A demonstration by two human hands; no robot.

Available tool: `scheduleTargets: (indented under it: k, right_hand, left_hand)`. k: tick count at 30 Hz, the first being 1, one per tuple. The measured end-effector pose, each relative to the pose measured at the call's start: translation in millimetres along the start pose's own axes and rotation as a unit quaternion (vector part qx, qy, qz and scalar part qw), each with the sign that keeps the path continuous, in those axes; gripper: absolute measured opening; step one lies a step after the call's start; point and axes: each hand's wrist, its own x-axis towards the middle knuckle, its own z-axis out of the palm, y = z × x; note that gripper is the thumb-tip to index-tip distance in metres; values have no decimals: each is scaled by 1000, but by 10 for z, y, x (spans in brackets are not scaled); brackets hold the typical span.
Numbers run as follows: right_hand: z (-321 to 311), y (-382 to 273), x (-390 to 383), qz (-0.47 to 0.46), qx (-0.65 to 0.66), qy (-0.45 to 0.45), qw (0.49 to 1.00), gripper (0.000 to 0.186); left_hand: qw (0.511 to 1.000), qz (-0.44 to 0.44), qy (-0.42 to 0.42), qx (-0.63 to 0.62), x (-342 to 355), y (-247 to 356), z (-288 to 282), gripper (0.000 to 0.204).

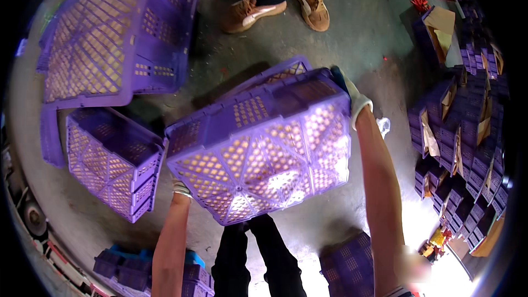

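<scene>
Between my two arms a purple plastic crate (263,154) is tilted on its side, its latticed face toward me. Pale brown stuff shows through the holes. My right hand (355,98), in a glove with a white cuff, grips the crate's upper right end. At the lower left end is my left hand (181,187), also gloved; only the cuff and wrist show, and its fingers are hidden behind the crate. Part of another purple crate (272,74) shows just behind the held one.
Tilted purple crates (113,159) stand close on the left, with a larger crate (91,38) beyond them. Many stacked crates (459,132) line the right side. Ahead stands another person in brown shoes (314,11). More crates (349,267) lie near my legs.
</scene>
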Motion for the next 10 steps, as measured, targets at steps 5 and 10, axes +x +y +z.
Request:
scheduleTargets:
  k: [5, 10]
  right_hand:
    - [64, 449, -366, -101, -165, 71, 979, 67]
    - [-349, 805, -722, -261, -414, 203, 848, 55]
  left_hand:
    - [904, -173, 39, -388, 200, 727, 37, 42]
    - [819, -272, 106, -494, -5, 901, -119, 51]
